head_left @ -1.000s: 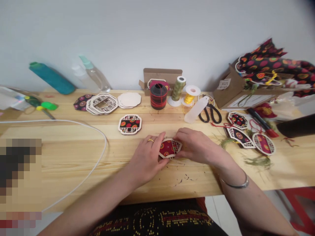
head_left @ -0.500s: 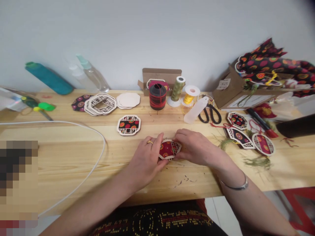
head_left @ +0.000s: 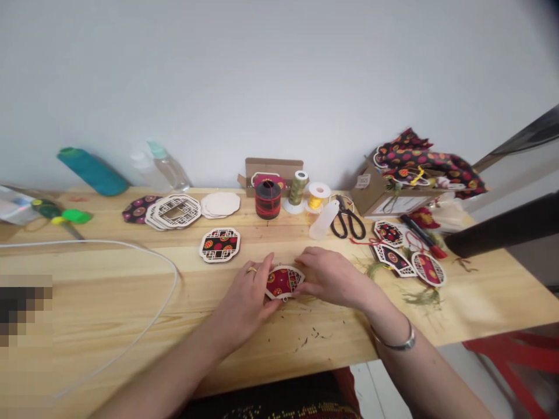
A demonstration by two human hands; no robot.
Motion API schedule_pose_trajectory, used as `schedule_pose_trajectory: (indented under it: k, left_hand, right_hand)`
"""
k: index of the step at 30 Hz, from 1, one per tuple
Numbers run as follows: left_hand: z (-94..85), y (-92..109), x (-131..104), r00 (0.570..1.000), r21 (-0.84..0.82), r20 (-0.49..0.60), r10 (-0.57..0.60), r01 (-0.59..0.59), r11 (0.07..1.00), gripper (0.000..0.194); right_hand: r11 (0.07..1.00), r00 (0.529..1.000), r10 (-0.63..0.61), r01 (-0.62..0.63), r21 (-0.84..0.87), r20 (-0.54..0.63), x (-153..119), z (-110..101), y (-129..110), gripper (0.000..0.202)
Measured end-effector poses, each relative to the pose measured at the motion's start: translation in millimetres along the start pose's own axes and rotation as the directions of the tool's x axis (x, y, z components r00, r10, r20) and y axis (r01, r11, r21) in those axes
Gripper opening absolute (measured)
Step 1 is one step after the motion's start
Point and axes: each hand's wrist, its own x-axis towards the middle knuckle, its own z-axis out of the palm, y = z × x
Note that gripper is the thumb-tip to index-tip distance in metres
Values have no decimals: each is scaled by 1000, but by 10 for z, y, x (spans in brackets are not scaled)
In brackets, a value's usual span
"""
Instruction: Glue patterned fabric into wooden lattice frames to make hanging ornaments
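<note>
Both hands rest on the counter (head_left: 109, 302) near its front edge. The left hand (head_left: 244, 297) and right hand (head_left: 327, 276) each pinch one side of a fan-shaped ornament (head_left: 283, 281), fingers curled closed on its rim; it lies flat between them, red fabric already set behind the lattice. Just beyond, one finished octagonal piece (head_left: 220, 244) lies alone. To the right, three finished ornaments (head_left: 408, 256) lie together. Farther back, a stack of bare frames (head_left: 174, 210) waits unfilled, beside thread spools (head_left: 301, 195) and scissors (head_left: 348, 218).

Matt pale wooden table (head_left: 109, 302); wooden lattice ornament (head_left: 283, 281) faced with patterned red cloth; metal bracelet (head_left: 395, 343).
</note>
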Motion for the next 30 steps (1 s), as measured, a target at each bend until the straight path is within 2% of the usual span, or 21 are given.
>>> schedule_pose_trajectory:
  k: [3,5,7,9,12,14,17,26,30]
  left_hand:
    - [-10,-8,1,1000,-2,-1,-14,14,1000,71]
    - [-12,-8,-5,1000,-1,0,-29,29,1000,70]
    - [-4,-9,-16,999,0,-1,-40,40,999,68]
    - [15,-13,-25,999,8,-11,-45,45,999,68]
    - [44,-19,-28,999,14,-39,-32,32,999,67]
    - [47,-15,-21,999,13,-36,-34,34,999,68]
    - [27,5,-7,997,14,9,-75,75,997,67]
    - [43,-19,12,997,-11,15,-71,71,997,66]
    - [47,-44,18,998,-24,15,-61,61,998,67]
  right_hand:
    - [995,996,92,-92,-49,-10,-80,-61,15,27]
    - [978,980,198,-200,-61,-34,-128,-87,104,21]
    - [944,942,323,-327,-38,-90,-150,-91,242,20]
    - [918,897,395,-392,61,-199,-131,-72,390,17]
    - [890,818,452,-386,243,-356,-24,-25,540,20]
    - [883,793,459,-359,301,-401,71,-1,572,29]
    - [883,764,452,-309,353,-461,191,17,568,30]
    - [878,695,470,-304,369,-544,347,125,610,17]
    - [880,657,473,-326,345,-586,328,2,671,16]
